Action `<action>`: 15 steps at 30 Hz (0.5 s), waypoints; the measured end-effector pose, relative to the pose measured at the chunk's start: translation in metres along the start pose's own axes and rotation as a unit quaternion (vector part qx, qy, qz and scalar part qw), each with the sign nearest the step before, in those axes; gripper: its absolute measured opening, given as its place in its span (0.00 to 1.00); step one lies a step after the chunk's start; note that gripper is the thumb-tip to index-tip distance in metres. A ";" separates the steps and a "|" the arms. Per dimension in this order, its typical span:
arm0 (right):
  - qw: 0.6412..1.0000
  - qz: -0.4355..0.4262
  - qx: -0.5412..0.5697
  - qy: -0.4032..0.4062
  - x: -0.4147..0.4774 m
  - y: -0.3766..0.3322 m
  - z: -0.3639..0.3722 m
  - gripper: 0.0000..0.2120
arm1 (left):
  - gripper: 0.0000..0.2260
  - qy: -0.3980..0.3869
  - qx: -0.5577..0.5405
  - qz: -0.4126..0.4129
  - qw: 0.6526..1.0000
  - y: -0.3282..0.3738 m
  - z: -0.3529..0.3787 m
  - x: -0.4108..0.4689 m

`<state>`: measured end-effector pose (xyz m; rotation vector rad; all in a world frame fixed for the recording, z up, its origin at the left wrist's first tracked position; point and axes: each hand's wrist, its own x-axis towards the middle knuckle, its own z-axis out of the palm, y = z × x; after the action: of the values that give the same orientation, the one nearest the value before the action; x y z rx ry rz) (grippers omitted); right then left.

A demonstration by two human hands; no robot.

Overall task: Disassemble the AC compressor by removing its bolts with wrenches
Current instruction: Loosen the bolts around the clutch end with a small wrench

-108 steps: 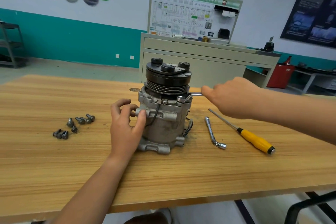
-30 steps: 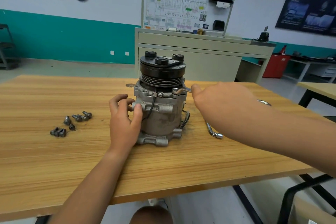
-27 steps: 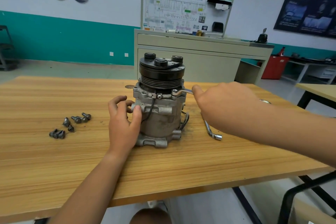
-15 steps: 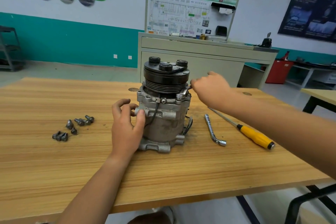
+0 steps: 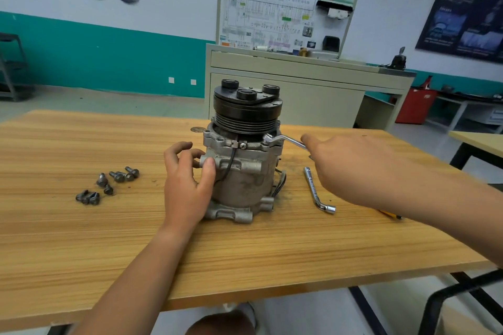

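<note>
Tabletop (image 5: 245,258) carries the compressor (image 5: 245,182) upright, pulley uppermost, between both hands. The left hand (image 5: 185,193) curls thumb and fingers round a lug on its housing. The right hand (image 5: 351,168) grips the handle of a wrench (image 5: 285,140), whose head sits on the flange, left of that grip. Bolts (image 5: 117,179) lie well left of the left hand.

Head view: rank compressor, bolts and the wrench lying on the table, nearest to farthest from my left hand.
1. Compressor, touched by the left hand.
2. Bolts, on the table to its left.
3. Spare wrench, lying right of the compressor.
</note>
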<state>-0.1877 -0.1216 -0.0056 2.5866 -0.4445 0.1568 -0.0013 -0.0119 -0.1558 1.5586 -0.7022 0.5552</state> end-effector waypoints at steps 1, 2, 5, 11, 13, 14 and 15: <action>1.000 -0.003 -0.015 -0.005 0.000 -0.001 -0.002 0.17 | 0.17 -0.001 -0.001 -0.001 1.000 0.000 0.000 0.000; 0.999 -0.007 -0.031 -0.007 0.001 -0.003 -0.005 0.16 | 0.17 -0.001 -0.001 -0.001 1.000 0.000 0.001 0.000; 0.995 -0.036 -0.089 -0.032 0.002 -0.008 -0.016 0.15 | 0.17 -0.001 0.000 0.001 1.000 0.000 0.002 0.000; 0.979 -0.091 -0.183 -0.017 0.009 0.002 -0.011 0.14 | 0.16 -0.001 0.001 0.002 1.000 -0.001 0.002 -0.001; 0.974 -0.112 -0.196 -0.006 0.016 0.015 -0.008 0.12 | 0.17 0.000 0.004 0.009 1.000 -0.001 0.003 0.000; 0.971 -0.121 -0.206 -0.003 0.022 0.021 -0.005 0.10 | 0.17 0.000 0.002 0.011 1.000 -0.002 0.004 0.000; 0.970 -0.122 -0.211 -0.004 0.029 0.026 -0.002 0.07 | 0.18 -0.001 -0.001 0.013 1.000 -0.002 0.005 0.001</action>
<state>-0.1689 -0.1501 0.0137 2.1966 -0.1365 -0.0334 0.0001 -0.0170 -0.1572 1.5508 -0.7248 0.5718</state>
